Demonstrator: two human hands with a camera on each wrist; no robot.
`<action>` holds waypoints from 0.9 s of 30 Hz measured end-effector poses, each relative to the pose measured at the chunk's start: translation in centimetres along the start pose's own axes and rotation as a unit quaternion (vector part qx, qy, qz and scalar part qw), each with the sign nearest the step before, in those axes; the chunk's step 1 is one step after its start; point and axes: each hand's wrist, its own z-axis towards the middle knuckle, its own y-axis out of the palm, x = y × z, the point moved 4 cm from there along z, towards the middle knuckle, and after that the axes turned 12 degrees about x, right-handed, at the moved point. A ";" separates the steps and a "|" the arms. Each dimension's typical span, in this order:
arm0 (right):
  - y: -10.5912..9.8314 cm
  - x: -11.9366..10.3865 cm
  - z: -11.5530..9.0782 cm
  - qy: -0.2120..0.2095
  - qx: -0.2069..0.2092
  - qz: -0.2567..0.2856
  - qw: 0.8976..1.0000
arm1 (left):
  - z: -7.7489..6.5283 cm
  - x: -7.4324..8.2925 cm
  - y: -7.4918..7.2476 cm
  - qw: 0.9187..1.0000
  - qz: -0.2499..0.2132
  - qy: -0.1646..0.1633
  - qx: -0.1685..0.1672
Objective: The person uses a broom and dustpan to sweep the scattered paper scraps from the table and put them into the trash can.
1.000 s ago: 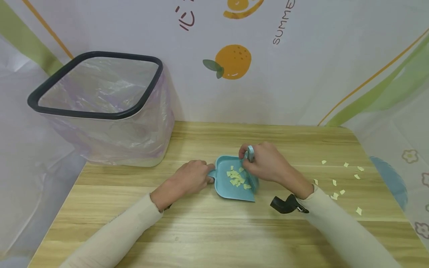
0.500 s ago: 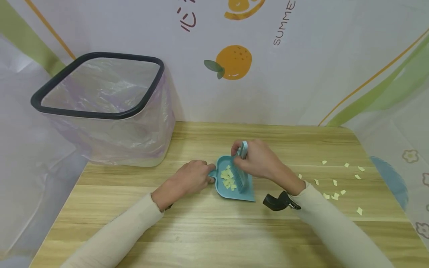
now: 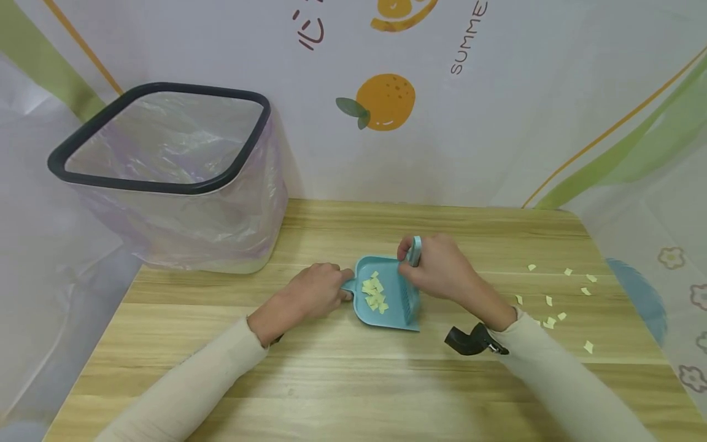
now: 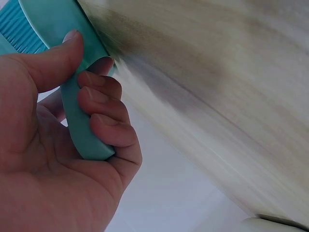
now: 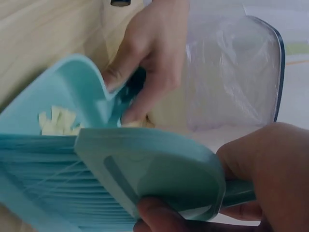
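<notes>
My left hand (image 3: 317,288) grips the handle of a light blue dustpan (image 3: 391,316) lying on the wooden table. In the left wrist view, the fingers curl round that teal handle (image 4: 79,121) and the thumb presses near the pan. A small heap of pale yellow paper scraps (image 3: 375,293) lies in the pan, towards the handle side. With my right hand (image 3: 442,270) I hold a matching blue hand brush (image 3: 412,298), its bristles over the pan's open front edge. The right wrist view shows the bristles (image 5: 63,186) spread across the pan, partly hiding the scraps.
Several loose paper scraps (image 3: 549,322) lie on the table (image 3: 353,393) to the right. At the back left stands a bin (image 3: 193,233) with a dark rim and a clear plastic liner. A printed curtain (image 3: 469,135) hangs behind the table.
The brush went left into the dustpan, pushing the scraps towards the handle side, then moved back right to the open edge. The left hand and dustpan stayed nearly still.
</notes>
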 end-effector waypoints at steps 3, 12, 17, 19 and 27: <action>0.7 -0.8 0.2 -0.007 0.000 0.010 1.000 | 0.0 0.0 0.0 1.000 -0.001 -0.001 -0.001; 2.2 -2.7 1.0 -0.026 0.010 0.044 0.999 | 0.0 -0.1 0.0 1.000 0.000 0.007 0.004; 2.3 -2.7 0.9 -0.004 0.006 0.061 0.998 | 0.1 -0.1 0.0 1.000 -0.003 0.010 0.007; 2.0 -2.4 0.8 0.010 0.003 0.062 0.998 | 0.1 -0.1 0.0 1.000 -0.003 0.011 0.010; -0.3 -0.5 -0.1 0.045 0.020 0.040 0.998 | 0.0 -0.1 0.1 1.000 -0.001 0.009 0.015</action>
